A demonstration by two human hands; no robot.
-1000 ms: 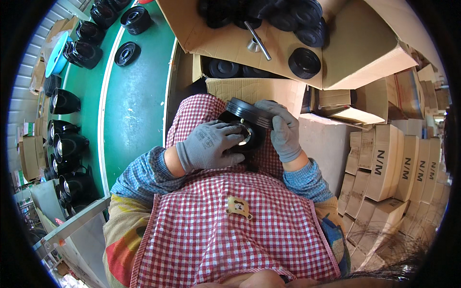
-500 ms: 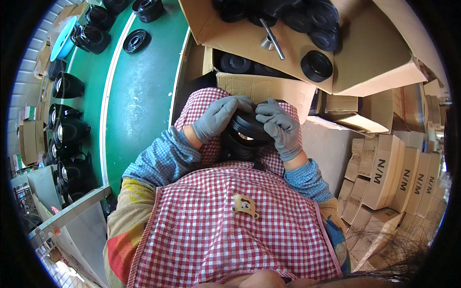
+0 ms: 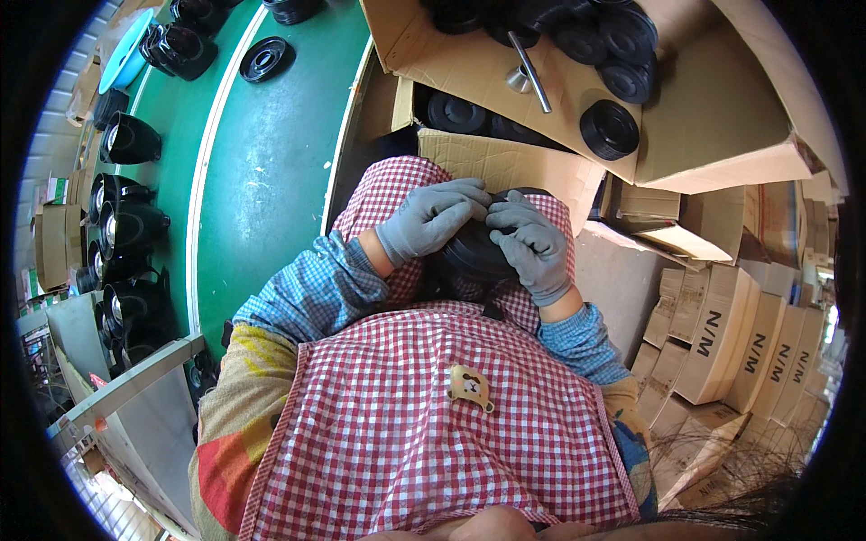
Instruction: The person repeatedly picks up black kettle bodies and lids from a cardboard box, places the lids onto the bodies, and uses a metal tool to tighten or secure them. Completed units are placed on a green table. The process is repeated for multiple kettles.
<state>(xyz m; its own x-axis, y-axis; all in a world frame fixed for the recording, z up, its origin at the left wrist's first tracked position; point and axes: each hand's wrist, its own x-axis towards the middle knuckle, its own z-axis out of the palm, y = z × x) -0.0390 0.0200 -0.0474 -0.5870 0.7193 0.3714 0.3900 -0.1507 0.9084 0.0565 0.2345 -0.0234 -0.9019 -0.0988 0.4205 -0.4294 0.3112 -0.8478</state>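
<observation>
A black round plastic part (image 3: 471,260) lies over my lap, between the checked cloth on my knees. My left hand (image 3: 431,218), in a grey glove, bends its fingers over the part's upper left side. Gloved in grey too, my right hand (image 3: 530,242) grips the right side, thumb and fingers drawn together. The fingertips of both hands meet near the part's far edge and hide it. Anything small between the fingertips cannot be made out.
Left of me runs a green conveyor belt (image 3: 271,171) carrying a black disc (image 3: 267,59) and glossy black housings (image 3: 131,225). Ahead, a cardboard box (image 3: 722,167) holds black discs (image 3: 609,129) and a metal rod tool (image 3: 530,74). Stacked cartons (image 3: 717,334) stand right.
The black part has tipped flatter, and the bright opening seen in it before is out of sight. Both hands have come closer together over it. The view has shifted slightly.
</observation>
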